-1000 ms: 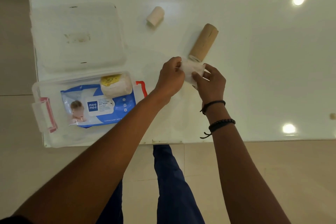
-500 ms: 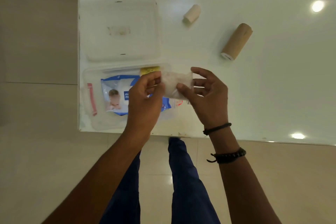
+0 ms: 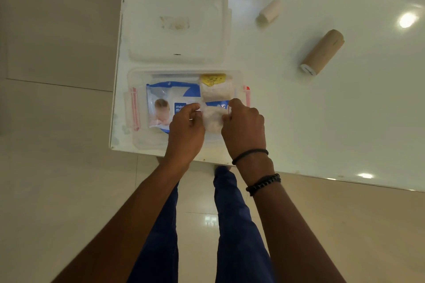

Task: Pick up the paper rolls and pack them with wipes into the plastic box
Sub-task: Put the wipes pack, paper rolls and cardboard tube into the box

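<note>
I am holding one white paper roll (image 3: 212, 119) between my left hand (image 3: 186, 131) and my right hand (image 3: 244, 130), with the fingers of each hand pinching one end of it. The roll is hanging over the near right part of the clear plastic box (image 3: 138, 142), which is sitting open at the near left corner of the white table (image 3: 322, 122). Whether the roll is touching anything inside the box, I cannot tell.

The box is containing two items. One blue-and-white wipes pack (image 3: 165, 108) is lying flat across its floor. One wrapped roll with a yellow label (image 3: 215, 87) is resting on the far right end of that pack.

The clear lid (image 3: 177, 25) is lying flat on the table just beyond the box.

Two rolls are lying on the table outside the box, well apart from it: one small white roll (image 3: 269, 13) and one longer brown roll (image 3: 322, 51), both on their sides.
</note>
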